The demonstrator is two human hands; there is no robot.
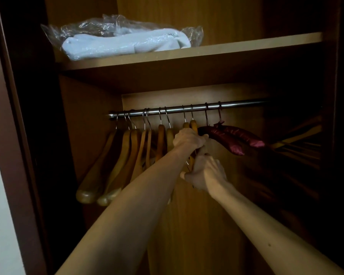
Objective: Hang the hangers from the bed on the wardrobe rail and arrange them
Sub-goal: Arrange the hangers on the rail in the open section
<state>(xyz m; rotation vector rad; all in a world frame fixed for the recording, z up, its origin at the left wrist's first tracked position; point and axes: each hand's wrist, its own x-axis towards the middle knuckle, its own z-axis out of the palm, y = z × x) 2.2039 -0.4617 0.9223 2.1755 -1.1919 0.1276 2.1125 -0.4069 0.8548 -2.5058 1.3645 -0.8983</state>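
Observation:
A metal rail [236, 105] crosses the wardrobe under the shelf. Several wooden hangers [125, 147] hang from its left half, close together. To their right hang two padded maroon satin hangers [232, 138]. My left hand [188, 138] grips the shoulders of the two rightmost wooden hangers [193, 124], just below their hooks. My right hand [204, 173] is lower and grips the lower part of the same wooden hangers; its fingers hide where exactly.
A wooden shelf [246, 48] sits above the rail, with a folded pale blanket in a clear plastic bag [125, 40] on its left. The dark wardrobe frame [18, 135] stands at left. More wooden hangers [298, 139] show dimly at the far right.

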